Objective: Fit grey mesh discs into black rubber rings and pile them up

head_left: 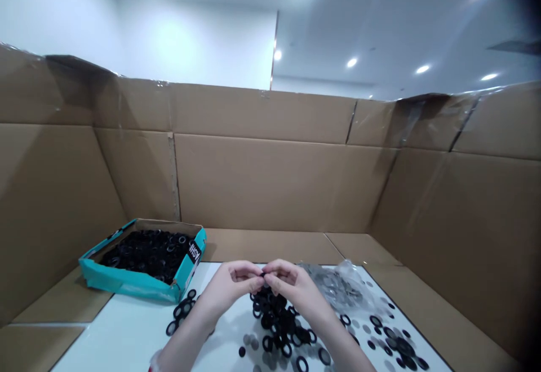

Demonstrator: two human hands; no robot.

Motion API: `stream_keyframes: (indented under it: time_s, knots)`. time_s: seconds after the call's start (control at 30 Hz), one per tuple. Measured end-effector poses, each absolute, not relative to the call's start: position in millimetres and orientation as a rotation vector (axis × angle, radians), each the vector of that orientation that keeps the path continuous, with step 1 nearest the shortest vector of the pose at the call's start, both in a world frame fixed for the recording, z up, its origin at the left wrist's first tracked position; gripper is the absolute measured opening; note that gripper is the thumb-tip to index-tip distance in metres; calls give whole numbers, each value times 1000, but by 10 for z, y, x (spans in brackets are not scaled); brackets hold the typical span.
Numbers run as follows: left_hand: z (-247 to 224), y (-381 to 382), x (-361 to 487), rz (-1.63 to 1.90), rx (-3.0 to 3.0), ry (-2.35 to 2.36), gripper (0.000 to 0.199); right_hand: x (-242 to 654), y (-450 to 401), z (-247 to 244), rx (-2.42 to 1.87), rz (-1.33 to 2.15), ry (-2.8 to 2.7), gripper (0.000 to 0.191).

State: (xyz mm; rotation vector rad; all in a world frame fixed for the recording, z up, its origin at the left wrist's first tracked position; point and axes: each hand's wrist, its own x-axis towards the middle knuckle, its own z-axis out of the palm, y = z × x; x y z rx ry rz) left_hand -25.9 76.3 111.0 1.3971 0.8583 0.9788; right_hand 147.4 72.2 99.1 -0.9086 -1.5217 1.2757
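Head view: the left hand (230, 292) and the right hand (291, 294) are above a white table (105, 344). Their fingertips come together and are closed in a pinch on one small black ring (264, 275). Just under the hands lies a heap of black rubber rings (270, 318). Left of this heap stands a teal box (127, 284) full of black rings, and right of it lies a clear plastic bag (333, 284) with grey rings inside. Brown cardboard walls (270, 180) stand behind the heap.
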Motion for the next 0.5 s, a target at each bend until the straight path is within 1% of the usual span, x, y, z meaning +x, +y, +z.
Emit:
stream_keyframes:
  time_s: [0.1, 0.27, 0.37, 0.5]
  knots:
    - [1148, 720, -227, 1033, 1335, 874, 33, 1446, 726, 1023, -918, 1303, -1448, 38]
    - [1188, 664, -164, 995, 1423, 872, 22, 1456, 685, 1023, -915, 1358, -1406, 40]
    - [1200, 634, -143, 957, 1480, 901, 22, 1461, 632, 1061, -969, 1321, -1430, 42]
    - [1225, 596, -129, 1063, 1533, 939, 21, 1462, 571, 1134, -1002, 1282, -1458, 47]
